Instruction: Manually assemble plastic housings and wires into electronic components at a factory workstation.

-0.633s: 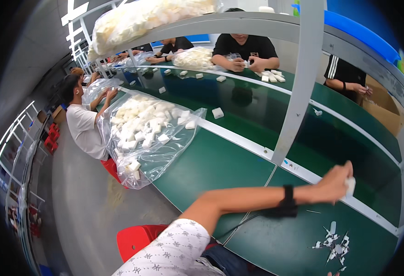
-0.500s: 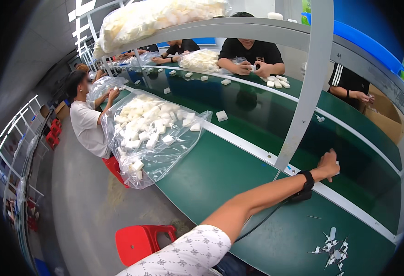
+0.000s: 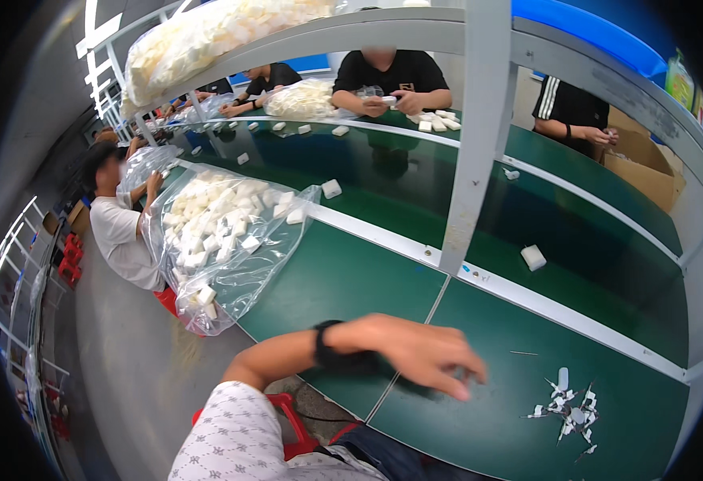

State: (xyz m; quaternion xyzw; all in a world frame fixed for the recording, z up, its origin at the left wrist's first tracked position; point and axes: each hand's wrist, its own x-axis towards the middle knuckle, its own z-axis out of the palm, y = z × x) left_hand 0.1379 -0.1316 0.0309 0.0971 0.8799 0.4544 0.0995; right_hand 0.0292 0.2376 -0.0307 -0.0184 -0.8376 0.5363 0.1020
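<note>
Left grip (image 3: 431, 357) blurred, most of all toward the fingertips.
Whether it touches the desk (image 3: 479, 433) cannot be told. The patterned sleeve (image 3: 231, 433) runs off the bottom edge and hides part of the red stool (image 3: 294, 425). The heaped small parts (image 3: 577, 415) are too small to tell one from another. The upright post (image 3: 475, 136) covers a stretch of the green belt (image 3: 600, 280), and the top edge cuts off the clear bag (image 3: 223, 40) on the shelf (image 3: 399, 32).

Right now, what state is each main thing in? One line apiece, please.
Left hand: fingers loosely bent, nothing visibly held
Lone white block: apart from the others
Small white parts: loosely heaped on the green table
Thin rod: lying flat
Clear bag: bulging with white blocks
Cardboard box: open-topped
</note>
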